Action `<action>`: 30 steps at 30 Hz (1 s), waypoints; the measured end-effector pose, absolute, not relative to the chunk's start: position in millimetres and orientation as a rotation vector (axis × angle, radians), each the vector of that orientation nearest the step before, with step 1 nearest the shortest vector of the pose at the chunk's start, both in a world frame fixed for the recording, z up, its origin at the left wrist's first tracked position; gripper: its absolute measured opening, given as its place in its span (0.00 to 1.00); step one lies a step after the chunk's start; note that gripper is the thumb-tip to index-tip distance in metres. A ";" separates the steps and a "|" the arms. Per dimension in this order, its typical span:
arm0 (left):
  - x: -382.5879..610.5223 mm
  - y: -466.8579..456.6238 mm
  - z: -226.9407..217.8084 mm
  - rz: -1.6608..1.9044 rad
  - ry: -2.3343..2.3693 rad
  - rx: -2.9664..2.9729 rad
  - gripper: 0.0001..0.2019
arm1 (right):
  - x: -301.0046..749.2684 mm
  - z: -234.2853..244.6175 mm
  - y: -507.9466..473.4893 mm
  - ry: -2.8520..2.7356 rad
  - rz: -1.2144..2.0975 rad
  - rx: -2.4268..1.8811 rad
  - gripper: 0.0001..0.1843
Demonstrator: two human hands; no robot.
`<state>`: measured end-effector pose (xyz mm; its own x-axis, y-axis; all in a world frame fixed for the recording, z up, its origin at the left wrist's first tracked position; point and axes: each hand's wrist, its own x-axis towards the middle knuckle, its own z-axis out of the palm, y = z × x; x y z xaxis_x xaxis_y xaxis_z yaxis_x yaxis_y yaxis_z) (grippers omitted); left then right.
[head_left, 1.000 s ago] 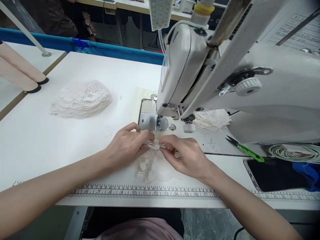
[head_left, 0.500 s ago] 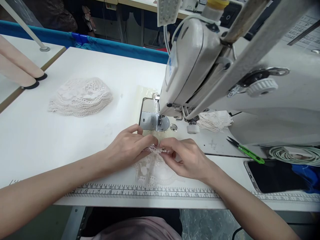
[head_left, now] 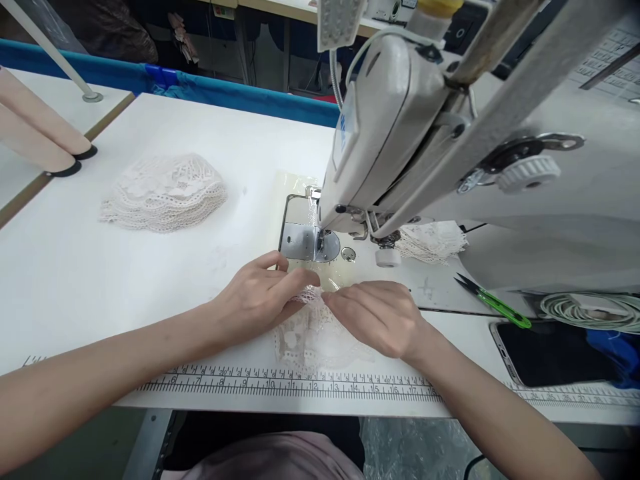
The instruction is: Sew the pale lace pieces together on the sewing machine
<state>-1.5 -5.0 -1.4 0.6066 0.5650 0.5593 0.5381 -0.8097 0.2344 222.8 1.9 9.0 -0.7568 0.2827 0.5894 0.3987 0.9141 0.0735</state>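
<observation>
Pinching lace (head_left: 296,340), fingers (head_left: 300,283) close together

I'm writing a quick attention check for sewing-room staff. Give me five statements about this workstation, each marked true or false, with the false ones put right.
1. The left hand holds a lace piece. True.
2. The right hand is gripping the green snips. False: its fingertips are at the lace piece, and the snips lie to its right.
3. A lace stack lies to the left of the sewing machine. True.
4. The phone shows a lit screen. False: its screen is dark.
5. Ruler markings run along the table's near edge. True.
</observation>
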 end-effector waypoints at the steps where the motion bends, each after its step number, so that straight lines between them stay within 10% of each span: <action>1: -1.0 -5.7 -1.9 0.982 0.974 2.755 0.09 | 222.9 10.6 1.6 -2.489 -0.316 -0.444 0.08; 9: -0.5 -11.8 4.4 0.938 0.983 2.538 0.12 | 222.8 24.1 -3.7 -2.456 -0.371 -0.252 0.10; 17: 2.5 -13.8 5.8 0.651 1.074 2.446 0.08 | 220.3 20.4 -0.3 -2.362 0.719 -0.870 0.06; 30: 5.0 -13.6 -0.5 0.869 1.095 3.169 0.09 | 214.9 -7.9 22.5 -2.297 0.553 -1.250 0.13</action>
